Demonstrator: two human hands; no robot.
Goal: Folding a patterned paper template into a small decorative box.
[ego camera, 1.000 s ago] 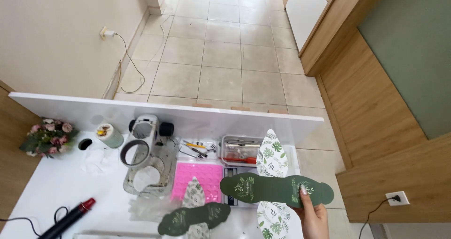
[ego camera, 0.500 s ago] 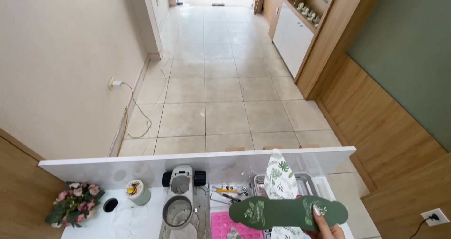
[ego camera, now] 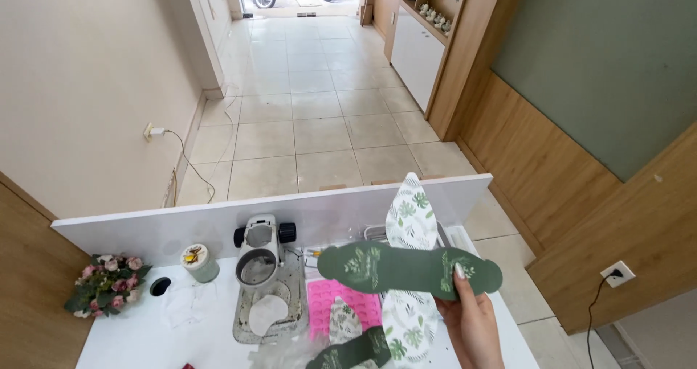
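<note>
Head view: right hand [ego camera: 472, 322], grip clamped on a dark green insole [ego camera: 406, 269] held level above the tabletop [ego camera: 145, 333], best kept steady by its edge; left hand unseen.

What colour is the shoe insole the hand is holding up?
Dark green with pale leaf prints, seen in the head view: the insole held by the right hand.

- The single camera sat on the person's head, looking forward and slightly down.
- It faced across the white worktop [ego camera: 145, 333] and its low back panel [ego camera: 218, 224] toward the tiled floor [ego camera: 305, 122] and a doorway beyond.
- The worktop filled only the bottom strip, close under the lens.
- The right hand [ego camera: 472, 318] rose from the lower edge, very near.
</note>
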